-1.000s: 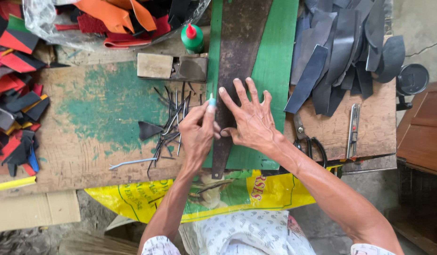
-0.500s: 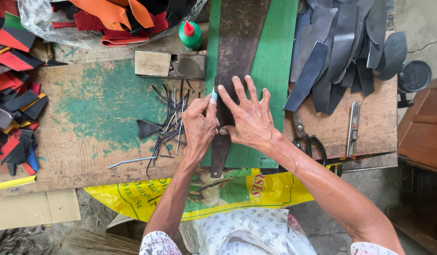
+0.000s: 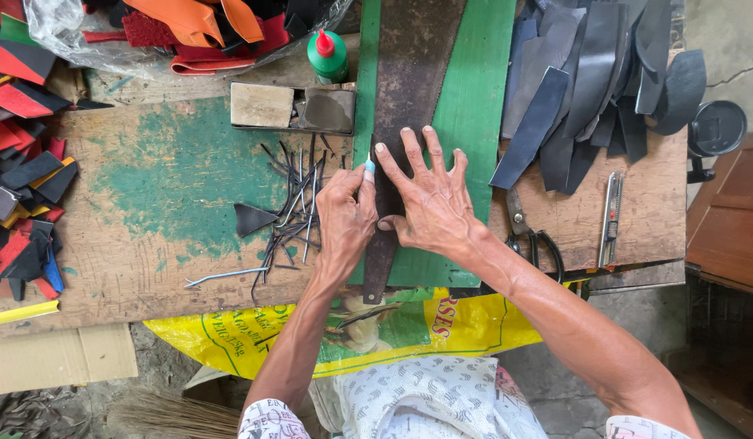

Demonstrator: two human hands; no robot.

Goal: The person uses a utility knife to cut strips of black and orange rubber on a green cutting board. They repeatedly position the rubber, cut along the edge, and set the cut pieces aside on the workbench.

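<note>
A long dark leather strip (image 3: 409, 73) lies lengthwise on a green cutting mat (image 3: 474, 122) on the wooden bench. My right hand (image 3: 429, 203) presses flat on the strip, fingers spread. My left hand (image 3: 346, 219) is closed around a small light-blue tipped tool (image 3: 369, 167), held against the strip's left edge beside my right fingertips. What kind of tool it is cannot be made out.
Thin leather offcuts (image 3: 291, 203) lie left of the mat. A green glue bottle (image 3: 328, 53) and two blocks (image 3: 291, 107) stand behind. Dark leather pieces (image 3: 588, 73) pile at right, with scissors (image 3: 535, 240) and a utility knife (image 3: 611, 215). Coloured scraps (image 3: 23, 187) sit far left.
Both hands have stayed together on the strip; the left hand with the tool has edged slightly along the strip's left side.
</note>
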